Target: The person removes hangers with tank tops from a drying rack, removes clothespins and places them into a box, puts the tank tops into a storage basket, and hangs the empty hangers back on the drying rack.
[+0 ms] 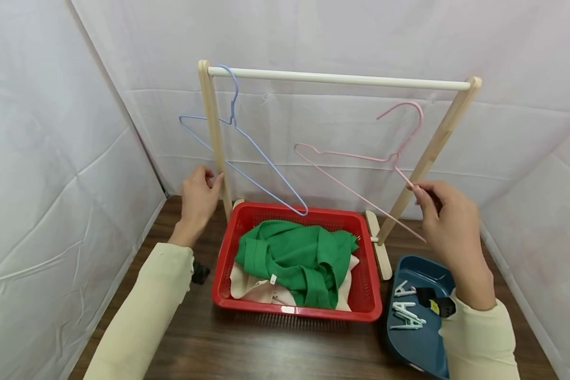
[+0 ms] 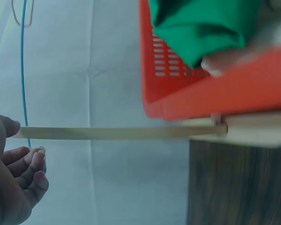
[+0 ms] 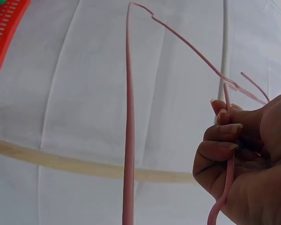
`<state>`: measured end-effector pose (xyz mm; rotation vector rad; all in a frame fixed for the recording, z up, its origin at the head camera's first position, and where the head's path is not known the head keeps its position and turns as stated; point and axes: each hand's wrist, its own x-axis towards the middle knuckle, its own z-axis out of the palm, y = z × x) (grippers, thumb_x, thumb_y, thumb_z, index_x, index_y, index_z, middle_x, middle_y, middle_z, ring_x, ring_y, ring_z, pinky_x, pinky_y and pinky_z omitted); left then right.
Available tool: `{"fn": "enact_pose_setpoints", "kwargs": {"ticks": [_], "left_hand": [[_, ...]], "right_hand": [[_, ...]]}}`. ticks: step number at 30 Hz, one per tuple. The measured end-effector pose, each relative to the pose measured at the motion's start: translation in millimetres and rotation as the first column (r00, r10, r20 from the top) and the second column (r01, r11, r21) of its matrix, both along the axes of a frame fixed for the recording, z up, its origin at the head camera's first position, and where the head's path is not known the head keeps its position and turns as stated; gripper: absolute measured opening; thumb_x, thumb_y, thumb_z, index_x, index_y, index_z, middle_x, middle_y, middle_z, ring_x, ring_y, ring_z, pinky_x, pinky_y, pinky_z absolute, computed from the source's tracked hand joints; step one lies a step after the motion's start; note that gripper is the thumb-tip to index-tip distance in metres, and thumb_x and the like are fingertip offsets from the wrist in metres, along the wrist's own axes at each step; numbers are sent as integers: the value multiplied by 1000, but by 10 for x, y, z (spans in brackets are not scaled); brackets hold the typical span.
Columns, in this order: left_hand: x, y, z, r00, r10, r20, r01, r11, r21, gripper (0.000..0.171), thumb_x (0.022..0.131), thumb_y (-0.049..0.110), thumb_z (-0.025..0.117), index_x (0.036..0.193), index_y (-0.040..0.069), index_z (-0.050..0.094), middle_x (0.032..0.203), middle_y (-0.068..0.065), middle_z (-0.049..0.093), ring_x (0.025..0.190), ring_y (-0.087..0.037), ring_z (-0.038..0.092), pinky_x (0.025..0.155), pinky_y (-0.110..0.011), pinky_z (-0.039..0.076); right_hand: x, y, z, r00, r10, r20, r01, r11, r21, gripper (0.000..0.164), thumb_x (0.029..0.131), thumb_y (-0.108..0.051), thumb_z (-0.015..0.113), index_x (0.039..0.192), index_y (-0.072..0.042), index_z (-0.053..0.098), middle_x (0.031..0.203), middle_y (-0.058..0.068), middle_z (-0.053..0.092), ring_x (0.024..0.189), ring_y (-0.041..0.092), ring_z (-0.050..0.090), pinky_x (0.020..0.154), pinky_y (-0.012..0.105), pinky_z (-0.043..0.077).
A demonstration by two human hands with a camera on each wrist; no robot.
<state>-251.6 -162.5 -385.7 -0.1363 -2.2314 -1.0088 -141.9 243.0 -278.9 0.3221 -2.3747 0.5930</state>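
Observation:
My right hand pinches a pink wire hanger at its right shoulder. The hanger is tilted and its hook is below the white rod of a wooden rack, off the rod. A blue wire hanger hangs on the rod's left end. My left hand is beside the rack's left post, thumb tip touching it, fingers loosely curled and holding nothing.
A red basket under the rack holds a green garment over a cream one. A blue tray with white clothes pegs lies at the right. White fabric walls close in on three sides of the wooden table.

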Motion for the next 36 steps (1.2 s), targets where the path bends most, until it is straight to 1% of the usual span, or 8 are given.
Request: {"fn": "enact_pose_setpoints", "kwargs": {"ticks": [4, 8, 15, 17, 21, 25, 29, 36], "left_hand": [[-33, 19, -32, 1000, 2, 23, -3, 1000, 25, 22, 91, 12, 65, 86, -7, 57, 68, -16, 53, 61, -31, 50, 57, -37, 40], [-47, 27, -52, 999, 2, 32, -2, 1000, 7, 20, 90, 11, 65, 84, -7, 58, 67, -17, 54, 61, -31, 52, 56, -37, 41], [-45, 24, -18, 997, 10, 75, -10, 1000, -6, 21, 91, 12, 65, 83, -6, 57, 70, -19, 57, 64, -34, 54, 58, -40, 43], [-48, 21, -19, 998, 16, 67, -14, 1000, -19, 20, 90, 11, 65, 82, -6, 57, 71, -19, 56, 64, -34, 54, 58, -41, 43], [-57, 26, -48, 1000, 5, 25, -4, 999, -42, 19, 90, 9, 65, 80, -5, 57, 70, -18, 56, 63, -33, 53, 56, -39, 42], [-48, 27, -68, 1000, -15, -5, 15, 999, -46, 20, 91, 7, 64, 77, -4, 55, 68, -17, 55, 61, -32, 51, 54, -37, 40], [-44, 28, -71, 999, -21, -28, 19, 999, -43, 19, 89, 5, 64, 75, -3, 54, 68, -17, 56, 60, -31, 52, 53, -37, 40], [-56, 25, -69, 1000, -4, -18, 4, 1000, -28, 16, 85, 3, 63, 72, -1, 54, 66, -16, 56, 60, -30, 53, 53, -36, 41]], "right_hand": [[-70, -63, 98, 1000, 12, 21, -11, 1000, -14, 19, 97, -11, 56, 104, 3, 67, 80, 14, 61, 64, 19, 45, 56, 20, 31], [-124, -117, 189, 999, 7, 43, -6, 999, -38, 21, 98, -13, 55, 106, 3, 67, 81, 15, 62, 64, 19, 45, 56, 19, 31], [-244, -242, 324, 999, 10, 45, -8, 999, -33, 23, 98, -15, 55, 106, 0, 69, 84, 14, 63, 66, 20, 46, 58, 27, 31], [-281, -277, 354, 999, 13, 49, -11, 999, -34, 23, 98, -15, 54, 106, 1, 68, 84, 14, 63, 68, 20, 47, 59, 27, 32], [-346, -330, 408, 999, 13, 48, -11, 999, -49, 24, 98, -15, 54, 107, 2, 68, 86, 16, 64, 70, 22, 50, 60, 27, 32], [-401, -362, 452, 998, 15, 59, -11, 998, -59, 24, 98, -16, 54, 106, 2, 69, 86, 17, 64, 71, 24, 51, 60, 27, 33], [-447, -383, 478, 999, 11, 51, -8, 998, -60, 24, 98, -16, 54, 106, 1, 69, 84, 16, 64, 70, 23, 50, 61, 27, 33], [-544, -445, 506, 998, 11, 61, -8, 998, -58, 26, 99, -17, 52, 107, 2, 69, 87, 19, 64, 74, 27, 54, 63, 32, 35]]}}
